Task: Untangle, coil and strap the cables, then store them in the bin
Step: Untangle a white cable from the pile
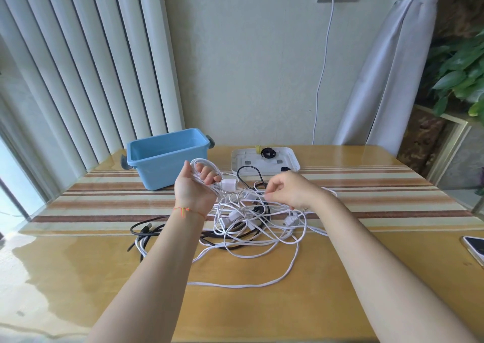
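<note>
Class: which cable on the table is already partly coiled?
The white cable looped in the left hand, its plug by the fingers; the others lie loose, tangled on the table.

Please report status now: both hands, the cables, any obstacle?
Left hand grips white coil. Right hand pinches a strand. Cable tangle unsorted; blue bin holds no cables.

I see a glossy worktop (340, 277), wood-toned and mirror-smooth under the window glare. The bin (167, 159) looks like smooth blue plastic; the cables (256, 227) have slick white and black sheaths.
</note>
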A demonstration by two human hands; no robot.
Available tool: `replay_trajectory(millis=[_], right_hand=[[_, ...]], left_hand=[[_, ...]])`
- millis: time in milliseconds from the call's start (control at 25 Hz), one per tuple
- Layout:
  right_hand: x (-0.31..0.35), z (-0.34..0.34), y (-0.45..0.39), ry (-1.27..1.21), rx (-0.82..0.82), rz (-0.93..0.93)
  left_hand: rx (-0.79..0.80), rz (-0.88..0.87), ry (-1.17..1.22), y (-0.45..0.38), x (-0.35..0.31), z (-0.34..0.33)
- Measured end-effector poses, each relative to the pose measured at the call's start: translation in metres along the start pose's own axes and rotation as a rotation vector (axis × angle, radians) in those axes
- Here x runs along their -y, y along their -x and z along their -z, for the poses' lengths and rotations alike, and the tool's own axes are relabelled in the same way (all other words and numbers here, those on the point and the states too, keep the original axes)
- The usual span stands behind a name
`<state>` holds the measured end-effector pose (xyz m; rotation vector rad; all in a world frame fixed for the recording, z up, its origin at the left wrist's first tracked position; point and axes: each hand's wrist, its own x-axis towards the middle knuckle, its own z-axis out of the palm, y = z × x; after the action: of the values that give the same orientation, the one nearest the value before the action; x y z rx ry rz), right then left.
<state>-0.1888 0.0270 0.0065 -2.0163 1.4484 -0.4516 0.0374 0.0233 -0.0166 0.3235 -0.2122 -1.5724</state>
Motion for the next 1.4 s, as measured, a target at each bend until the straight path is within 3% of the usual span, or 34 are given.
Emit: replay_trajectory(millis=[120, 200, 320, 480, 640, 720, 800, 960, 1080, 1200, 1400], right_hand=[[0.032, -0.01, 0.006, 0.11, 0.15, 0.12], [0.053, -0.016, 0.008, 0.152, 0.156, 0.18], [0.068, -0.012, 0.008, 0.196, 0.096, 0.22], [0.068, 0.002, 0.003, 0.105, -0.163, 0.216], [0.059, 0.002, -0.005, 0.086, -0.341, 0.167], [0.051, 0.001, -0.009, -0.052, -0.355, 0.168], [0.042, 0.001, -0.013, -0.236, -0.299, 0.183], [0.029, -0.003, -0.015, -0.459, -0.102, 0.121], [0.012, -0.004, -0.017, -0.58, -0.007, 0.062], [-0.001, -0.001, -0.017, -0.414, 0.002, -0.029], [0.009, -0.013, -0.018, 0.009, -0.012, -0.04]], left_hand=[[0.001, -0.109, -0.23, -0.002, 0.012, -0.012], [0.002, -0.154, -0.36, -0.004, 0.02, -0.017], [0.021, -0.128, -0.634, -0.001, 0.029, -0.018], [0.124, 0.019, -1.194, 0.006, 0.03, -0.009], [0.302, 0.326, -1.073, 0.02, 0.022, -0.017], [0.394, 0.408, -1.052, 0.024, 0.017, -0.017], [0.492, 0.473, -0.961, 0.021, 0.012, -0.01], [0.583, 0.497, -0.468, 0.012, 0.004, 0.007], [0.42, 0.339, -0.138, 0.007, -0.007, 0.017], [0.156, 0.142, 0.116, 0.0, -0.023, 0.021], [-0.087, -0.11, -0.048, -0.004, -0.022, 0.008]])
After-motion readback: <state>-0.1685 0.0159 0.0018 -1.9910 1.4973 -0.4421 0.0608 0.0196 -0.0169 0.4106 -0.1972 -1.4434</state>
